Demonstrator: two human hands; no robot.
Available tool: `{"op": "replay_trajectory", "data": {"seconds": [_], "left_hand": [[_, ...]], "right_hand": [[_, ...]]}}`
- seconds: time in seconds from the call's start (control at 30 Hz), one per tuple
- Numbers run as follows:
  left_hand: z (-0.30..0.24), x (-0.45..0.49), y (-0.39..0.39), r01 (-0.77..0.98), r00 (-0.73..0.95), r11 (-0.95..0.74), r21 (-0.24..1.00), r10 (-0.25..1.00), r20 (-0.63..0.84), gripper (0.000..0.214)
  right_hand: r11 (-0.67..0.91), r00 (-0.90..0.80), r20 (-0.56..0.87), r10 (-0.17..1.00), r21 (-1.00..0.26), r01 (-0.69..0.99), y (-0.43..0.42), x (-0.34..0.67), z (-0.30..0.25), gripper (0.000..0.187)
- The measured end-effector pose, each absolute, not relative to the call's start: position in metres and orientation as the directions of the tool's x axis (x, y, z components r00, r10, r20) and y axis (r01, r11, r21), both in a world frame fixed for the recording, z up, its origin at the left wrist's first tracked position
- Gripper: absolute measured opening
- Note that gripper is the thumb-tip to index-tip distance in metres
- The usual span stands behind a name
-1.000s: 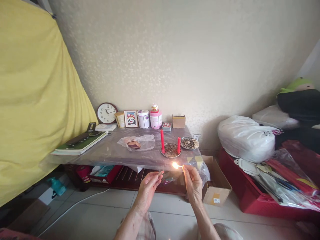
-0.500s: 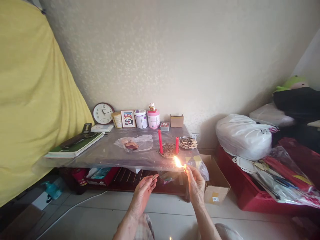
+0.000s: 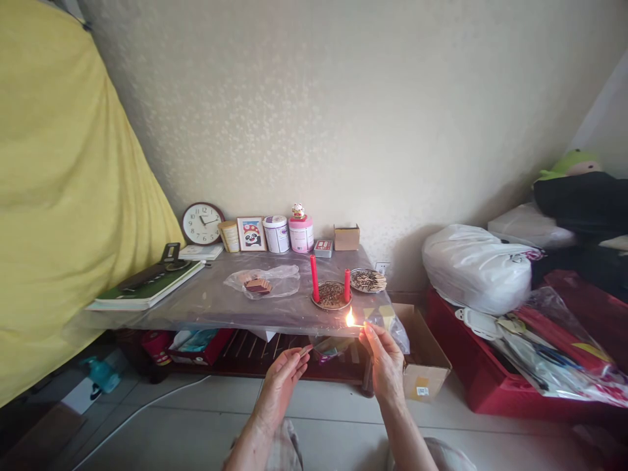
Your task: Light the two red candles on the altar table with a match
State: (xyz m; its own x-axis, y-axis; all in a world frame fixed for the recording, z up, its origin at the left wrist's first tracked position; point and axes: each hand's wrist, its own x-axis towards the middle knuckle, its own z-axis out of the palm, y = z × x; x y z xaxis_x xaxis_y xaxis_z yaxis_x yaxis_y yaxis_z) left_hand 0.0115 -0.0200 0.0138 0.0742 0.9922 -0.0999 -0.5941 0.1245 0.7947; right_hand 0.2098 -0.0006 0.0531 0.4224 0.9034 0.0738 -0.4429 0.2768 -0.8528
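Note:
My right hand (image 3: 385,358) pinches a burning match (image 3: 360,326) near the front edge of the table, its flame rising at the left tip. My left hand (image 3: 280,378), lower and to the left, grips a small flat brown match striker (image 3: 305,351) between thumb and fingers. Beyond the flame, a taller red candle (image 3: 314,278) and a shorter red candle (image 3: 347,285) stand upright on a round tray (image 3: 331,303) with a speckled surface; neither shows a flame. A second round plate (image 3: 360,281) holds many loose matchsticks (image 3: 377,282). Similar brown pieces (image 3: 258,286) lie on a clear plastic bag (image 3: 285,278).
Plastic film covers the table (image 3: 196,311). A clock (image 3: 202,223), picture frame (image 3: 252,233), tins (image 3: 301,234) and a small carton (image 3: 347,237) line the wall. A cardboard box (image 3: 426,366) and a red bin (image 3: 483,386) stand right; a green book (image 3: 147,288) lies left.
The match flame has become smaller and more upright. Both hands have stayed nearly in place, the left dropping very slightly.

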Motion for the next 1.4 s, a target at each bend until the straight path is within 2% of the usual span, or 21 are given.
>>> {"op": "replay_trajectory", "data": {"seconds": [0.17, 0.57, 0.83, 1.23, 1.4], "left_hand": [[0.013, 0.012, -0.019, -0.588, 0.061, 0.126, 0.799, 0.992, -0.111, 0.024], [0.016, 0.014, -0.019, -0.559, 0.072, 0.141, 0.817, 0.990, -0.121, 0.024], [0.034, 0.024, -0.003, -0.486, 0.197, 0.186, 0.854, 0.975, -0.100, 0.023], [0.050, 0.043, 0.029, -0.302, 0.283, 0.182, 0.936, 0.954, -0.095, 0.028], [0.038, 0.040, 0.038, -0.351, 0.319, 0.212, 0.912, 0.943, -0.096, 0.029]], "right_hand": [[0.269, 0.373, 0.070, 0.925, -0.816, -0.512, -0.001, 0.210, 0.053, 0.018], [0.233, 0.292, 0.086, 0.952, -0.824, -0.516, -0.005, 0.209, 0.053, 0.017], [0.194, 0.277, 0.026, 0.961, -0.776, -0.600, 0.002, 0.214, 0.047, 0.019], [0.148, 0.270, -0.038, 0.962, -0.757, -0.636, 0.011, 0.236, 0.036, 0.023], [0.131, 0.290, -0.066, 0.955, -0.782, -0.610, 0.014, 0.241, 0.033, 0.027]]}}
